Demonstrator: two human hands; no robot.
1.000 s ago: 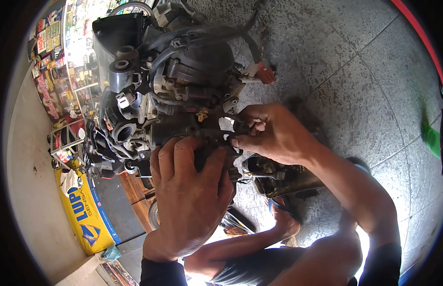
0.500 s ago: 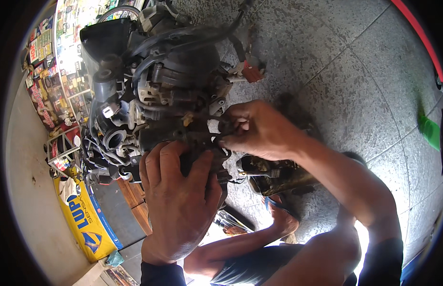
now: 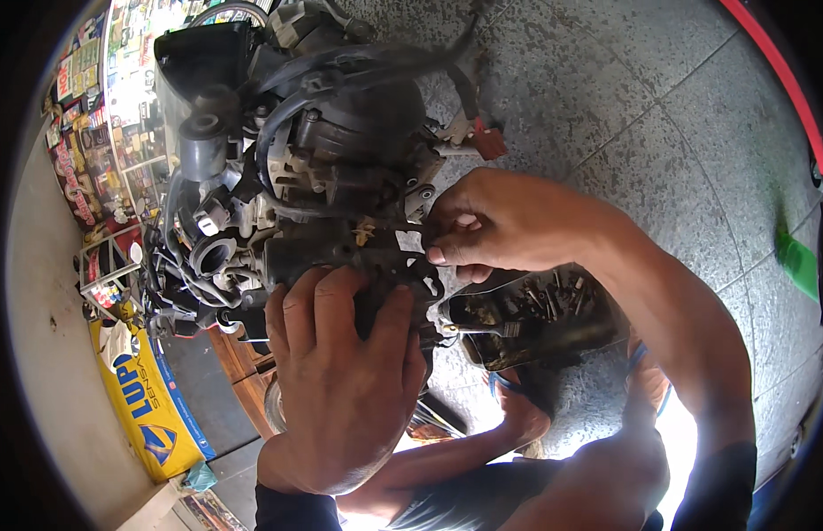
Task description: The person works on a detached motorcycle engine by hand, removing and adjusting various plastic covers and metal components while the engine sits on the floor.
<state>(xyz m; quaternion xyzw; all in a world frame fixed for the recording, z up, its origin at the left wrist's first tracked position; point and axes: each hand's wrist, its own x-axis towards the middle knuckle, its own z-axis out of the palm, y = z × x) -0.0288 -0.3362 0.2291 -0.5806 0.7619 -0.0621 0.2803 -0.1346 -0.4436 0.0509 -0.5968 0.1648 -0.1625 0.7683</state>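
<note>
A dirty engine with black covers, hoses and wiring stands before me. My left hand rests across a black engine cover, its fingers curled over it and its thumb toward the right edge. At the engine's right side, my right hand has thumb and fingers pinched together close to a metal bracket. Whatever lies between those fingertips is hidden. A round intake opening shows left of the cover, and a red connector hangs from a cable at the upper right.
An oily tray with bolts and small parts sits on the grey tiled floor below my right forearm. Left are a yellow banner, a wooden piece and shelves of packages. A green object lies far right.
My right wrist has risen slightly and shifted right, with its fingers still pinched at the engine's side. More of the parts tray shows. My left hand stays on the cover.
</note>
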